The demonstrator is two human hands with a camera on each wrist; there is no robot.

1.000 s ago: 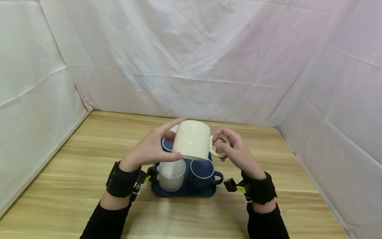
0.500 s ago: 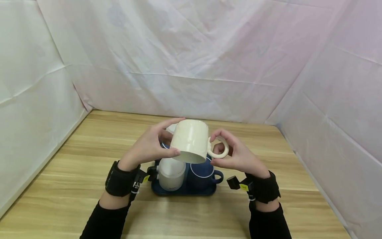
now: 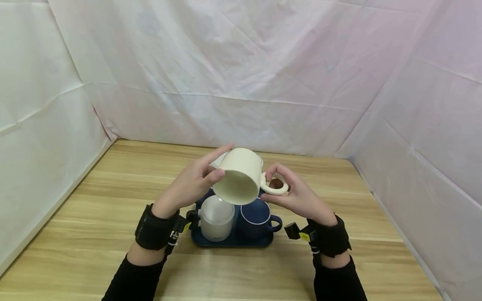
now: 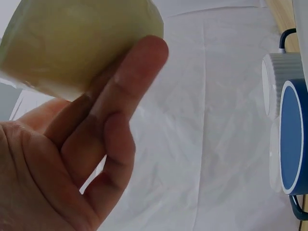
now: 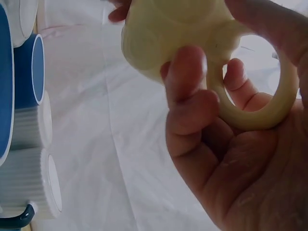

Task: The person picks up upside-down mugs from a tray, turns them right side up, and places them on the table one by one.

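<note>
Cream mug (image 3: 241, 177) tilted | left hand (image 3: 190, 186) grips body | right hand (image 3: 297, 196) pinches handle

In the middle of the frame a mug (image 3: 239, 177) hangs tilted above the tray (image 3: 233, 241), between the left hand (image 3: 190, 186) on its left and the right hand (image 3: 293, 195) on its right. On the tray, one cup (image 3: 216, 218) stands left of another cup (image 3: 256, 217). The tray lies on the table (image 3: 113, 200).

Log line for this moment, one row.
left hand: holds cream mug body | right hand: grips mug handle | mug: tilted, mouth toward camera, above tray | tray: white cup, blue cup
</note>
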